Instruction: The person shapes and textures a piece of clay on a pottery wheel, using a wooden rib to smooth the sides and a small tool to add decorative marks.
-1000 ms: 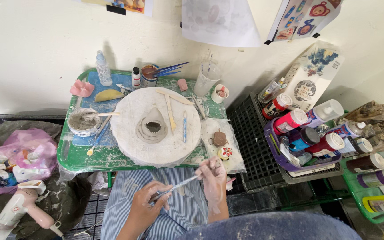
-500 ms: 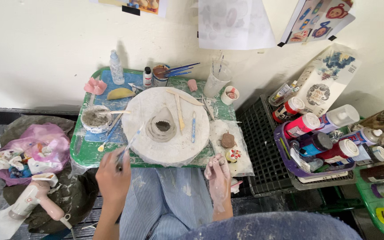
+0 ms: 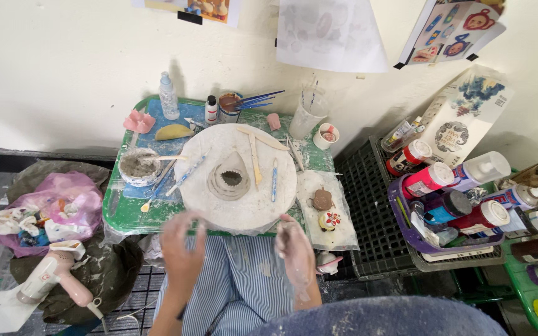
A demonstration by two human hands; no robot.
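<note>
Both hands hover empty at the near edge of the round white board [image 3: 238, 205]: the left hand [image 3: 182, 246] with fingers loosely spread and blurred, the right hand [image 3: 295, 249] relaxed and clay-smeared, neither gripping anything. Just beyond them, at the board's middle, sits the grey clay piece [image 3: 228, 179], a coiled ring with a pointed top, with wooden and blue modelling tools [image 3: 255, 158] lying beside it. Further out, the green counter [image 3: 126, 214] carries a bowl of clay slip [image 3: 139, 165], and paint bottles [image 3: 462, 193] crowd a crate to the right.
</note>
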